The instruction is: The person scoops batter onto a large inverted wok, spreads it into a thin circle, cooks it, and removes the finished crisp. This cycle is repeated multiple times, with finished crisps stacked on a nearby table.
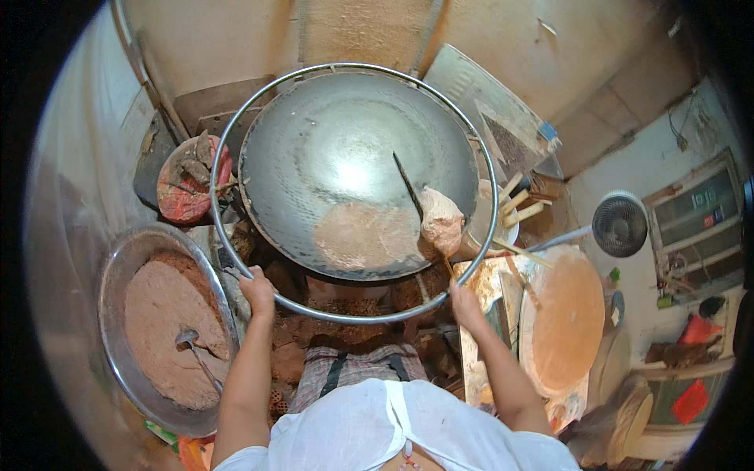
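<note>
A large round steel ring (351,318) encircles a wide dark pan (353,149). Its near left side is in the grip of my left hand (258,293), fingers closed. At the near right side, my right hand (466,304) is closed at the ring and at the end of a brown handle. That handle belongs to a long, dark-bladed spatula (406,180), its blade pointing up and left over the pan. A lump of pale pinkish-brown dough (441,222) clings around its middle. Next to it, a thin patch of batter (361,237) lies on the pan's near part.
A metal basin (112,345) of pinkish-brown dough with a ladle (198,355) stands at left. Behind it sits a red-lined bucket (184,184). At right are a stack of round flatbreads (564,322), several wooden handles (522,212) and a fan (620,224).
</note>
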A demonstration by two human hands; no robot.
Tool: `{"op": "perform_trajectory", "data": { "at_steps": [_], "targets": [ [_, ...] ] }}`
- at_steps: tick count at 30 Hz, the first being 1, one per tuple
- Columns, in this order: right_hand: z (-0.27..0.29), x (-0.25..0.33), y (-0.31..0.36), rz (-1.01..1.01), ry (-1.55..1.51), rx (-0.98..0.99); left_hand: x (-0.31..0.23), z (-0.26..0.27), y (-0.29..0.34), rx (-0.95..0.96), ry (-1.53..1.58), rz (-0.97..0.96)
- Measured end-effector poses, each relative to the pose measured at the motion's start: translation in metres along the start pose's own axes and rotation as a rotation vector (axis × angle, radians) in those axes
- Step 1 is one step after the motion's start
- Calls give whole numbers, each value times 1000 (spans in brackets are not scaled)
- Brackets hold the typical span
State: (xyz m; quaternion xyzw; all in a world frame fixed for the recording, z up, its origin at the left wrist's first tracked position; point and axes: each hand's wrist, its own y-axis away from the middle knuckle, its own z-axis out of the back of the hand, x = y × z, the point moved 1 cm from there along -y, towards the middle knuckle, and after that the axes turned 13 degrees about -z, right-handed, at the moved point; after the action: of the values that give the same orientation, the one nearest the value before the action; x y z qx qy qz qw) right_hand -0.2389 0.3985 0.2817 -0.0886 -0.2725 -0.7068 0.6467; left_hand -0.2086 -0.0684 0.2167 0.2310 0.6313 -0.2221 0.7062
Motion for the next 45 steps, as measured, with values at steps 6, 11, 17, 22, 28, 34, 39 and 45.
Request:
{"op": "perform_trajectory", "data": {
  "at_steps": [6, 11, 17, 22, 28, 34, 39, 45],
  "targets": [
    [4, 89, 19, -217, -387, 220, 35, 56, -53, -156, -227, -147],
    [2, 29, 2, 117, 37, -45, 48, 61, -4, -117, -120, -179],
    [-32, 56, 35, -46, -367, 51, -18, -15, 55, -27, 61, 20],
    [13, 28, -11, 67, 195, -5, -16, 2, 0, -37, -178, -41],
    [-19, 48, 36, 294, -63, 155, 31, 52, -35, -81, -169, -214],
    [9, 19, -29, -25, 81, 16, 15, 26, 47, -45, -311, -227],
    [-19, 34, 42, 407, 63, 138, -7, -17, 71, 3, -88, -28],
    [33, 48, -35, -12, 97, 33, -5, 8, 4, -1, -415, -177]
  ]
}}
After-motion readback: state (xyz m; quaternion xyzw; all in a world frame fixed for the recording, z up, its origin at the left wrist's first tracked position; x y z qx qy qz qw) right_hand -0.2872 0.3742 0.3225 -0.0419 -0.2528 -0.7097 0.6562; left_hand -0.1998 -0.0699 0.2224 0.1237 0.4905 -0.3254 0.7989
